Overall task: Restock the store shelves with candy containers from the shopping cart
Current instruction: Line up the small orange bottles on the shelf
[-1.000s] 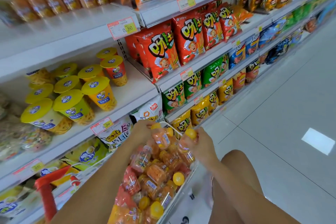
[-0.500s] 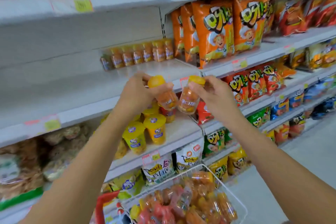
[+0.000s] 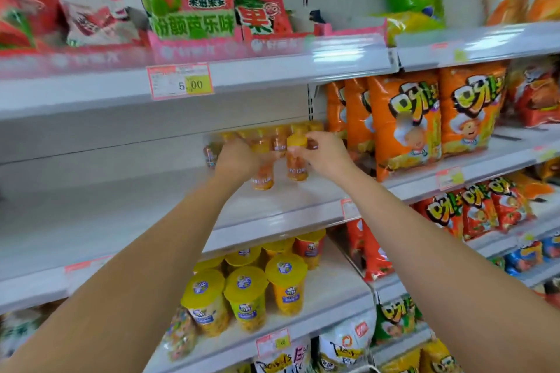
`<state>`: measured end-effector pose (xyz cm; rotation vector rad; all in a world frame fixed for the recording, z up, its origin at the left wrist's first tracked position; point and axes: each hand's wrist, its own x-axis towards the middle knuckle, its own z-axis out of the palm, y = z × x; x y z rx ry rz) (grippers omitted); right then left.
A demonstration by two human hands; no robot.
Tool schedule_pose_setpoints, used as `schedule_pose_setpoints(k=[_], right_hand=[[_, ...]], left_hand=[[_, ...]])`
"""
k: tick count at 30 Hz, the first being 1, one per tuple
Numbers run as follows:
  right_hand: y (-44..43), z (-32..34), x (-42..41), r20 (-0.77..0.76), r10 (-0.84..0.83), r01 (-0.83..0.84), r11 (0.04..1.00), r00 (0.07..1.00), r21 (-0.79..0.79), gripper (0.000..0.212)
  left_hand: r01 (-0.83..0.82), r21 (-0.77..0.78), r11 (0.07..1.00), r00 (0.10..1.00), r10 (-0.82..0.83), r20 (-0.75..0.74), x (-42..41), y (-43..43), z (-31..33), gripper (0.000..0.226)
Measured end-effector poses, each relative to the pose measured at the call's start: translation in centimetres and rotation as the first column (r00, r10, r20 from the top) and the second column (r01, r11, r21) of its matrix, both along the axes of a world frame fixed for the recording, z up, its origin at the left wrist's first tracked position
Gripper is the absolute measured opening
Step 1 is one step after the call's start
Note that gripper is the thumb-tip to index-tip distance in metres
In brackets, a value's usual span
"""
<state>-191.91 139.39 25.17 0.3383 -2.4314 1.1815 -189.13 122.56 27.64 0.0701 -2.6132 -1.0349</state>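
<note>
My left hand (image 3: 236,157) curls round the top of an orange candy container (image 3: 263,177), which sits just under it, low over the shelf (image 3: 136,215); I can't tell if they touch. Just right, my right hand (image 3: 325,154) pinches a yellow-capped container (image 3: 297,162) near its cap. The container row (image 3: 274,138) is behind both hands, with orange snack bags (image 3: 406,124) right of my right hand.

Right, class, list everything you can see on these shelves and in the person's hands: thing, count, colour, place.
shelved candy containers: several, orange, back of middle shelf
held candy containers: two, orange, one per hand
snack bags: several, orange, right of the containers
lidded cups: several, yellow lids, shelf below
price tag: one, red and yellow, upper shelf edge
left hand: one, grips a container
right hand: one, grips the other
</note>
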Motion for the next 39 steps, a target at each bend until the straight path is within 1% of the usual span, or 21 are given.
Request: schedule_pose_setpoints(k=[2, 4, 6, 7, 9, 10, 12, 15, 17, 20, 22, 24, 26, 29, 32, 35, 36, 38, 39], right_hand=[[-0.5, -0.4, -1.2, 0.064, 0.013, -0.016, 0.999, 0.998, 0.052, 0.055], [-0.8, -0.6, -1.9, 0.088, 0.043, -0.050, 0.995, 0.995, 0.081, 0.046], [-0.8, -0.8, -2.3, 0.116, 0.071, -0.079, 0.995, 0.991, 0.067, 0.036], [-0.8, -1.0, -2.4, 0.131, 0.076, -0.085, 0.994, 0.989, 0.072, 0.036], [-0.5, -1.6, -2.5, 0.181, 0.064, -0.081, 0.993, 0.981, 0.087, 0.041], [-0.4, -1.9, -2.5, 0.204, 0.053, -0.074, 0.993, 0.977, 0.095, 0.043], [-0.2, -2.4, -2.5, 0.228, 0.033, -0.058, 0.993, 0.973, 0.104, 0.048], [-0.4, -2.3, -3.2, 0.231, 0.006, -0.029, 0.995, 0.973, 0.097, 0.057], [-0.9, -2.1, -4.2, 0.232, -0.009, -0.023, 0.991, 0.973, 0.135, 0.054], [-1.7, -1.8, -6.1, 0.204, -0.047, -0.003, 0.971, 0.978, 0.238, 0.040], [-2.3, -1.6, -7.6, 0.184, -0.091, 0.032, 0.952, 0.979, 0.304, 0.030], [-2.7, -1.6, -9.4, 0.185, -0.126, 0.061, 0.944, 0.975, 0.325, 0.026], [-3.0, -1.7, -10.9, 0.179, -0.146, 0.085, 0.947, 0.973, 0.308, 0.022], [-3.0, -2.1, -12.9, 0.162, -0.194, 0.152, 0.958, 0.967, 0.244, 0.013], [-2.9, -2.5, -14.4, 0.151, -0.253, 0.222, 0.955, 0.956, 0.194, 0.007], [-2.8, -2.4, -15.3, 0.160, -0.301, 0.262, 0.939, 0.940, 0.224, 0.005], [-2.8, -2.4, -15.6, 0.164, -0.315, 0.275, 0.935, 0.935, 0.226, 0.010], [-2.8, -2.6, -16.4, 0.166, -0.330, 0.294, 0.933, 0.929, 0.206, 0.029], [-2.9, -2.7, -16.6, 0.167, -0.322, 0.291, 0.938, 0.932, 0.186, 0.030]], left_hand=[[-0.053, -0.056, 0.997, 0.998, 0.054, 0.032, -0.9, 0.3, -0.5, 0.049], [-0.074, -0.039, 0.996, 0.996, 0.076, 0.050, -2.0, 0.0, -0.9, 0.060], [-0.010, -0.093, 0.996, 0.990, 0.023, 0.139, -2.8, -0.5, -1.4, 0.064], [0.042, -0.117, 0.992, 0.978, -0.017, 0.207, -3.0, -0.8, -1.7, 0.061], [0.124, -0.065, 0.990, 0.945, -0.098, 0.311, -3.1, -1.6, -2.3, 0.053], [0.138, -0.038, 0.990, 0.940, -0.118, 0.321, -3.2, -2.0, -2.6, 0.054], [0.132, -0.008, 0.991, 0.949, -0.124, 0.288, -3.5, -2.6, -3.0, 0.055], [0.145, -0.035, 0.989, 0.959, -0.132, 0.249, -4.6, -2.4, -3.4, 0.044], [0.141, -0.080, 0.987, 0.961, -0.117, 0.250, -5.6, -1.8, -3.4, 0.038], [0.123, -0.146, 0.982, 0.967, -0.086, 0.240, -7.1, -0.7, -3.2, 0.025], [0.101, -0.215, 0.971, 0.971, -0.049, 0.235, -8.0, -0.3, -3.2, 0.031], [0.086, -0.255, 0.963, 0.970, -0.023, 0.243, -9.2, -0.5, -3.3, 0.032], [0.105, -0.215, 0.971, 0.962, -0.045, 0.268, -10.5, -0.8, -3.3, 0.026], [0.106, -0.167, 0.980, 0.961, -0.058, 0.270, -12.0, -1.1, -3.5, 0.027], [0.081, -0.143, 0.986, 0.971, -0.046, 0.234, -13.6, -1.1, -3.9, 0.046], [0.064, -0.136, 0.989, 0.973, -0.032, 0.227, -14.9, -1.0, -4.0, 0.052], [0.063, -0.115, 0.991, 0.975, -0.036, 0.220, -15.2, -1.0, -4.0, 0.052], [0.054, -0.103, 0.993, 0.982, -0.035, 0.184, -15.7, -1.1, -4.1, 0.051], [0.045, -0.112, 0.993, 0.986, -0.026, 0.168, -15.8, -1.1, -4.2, 0.048]])
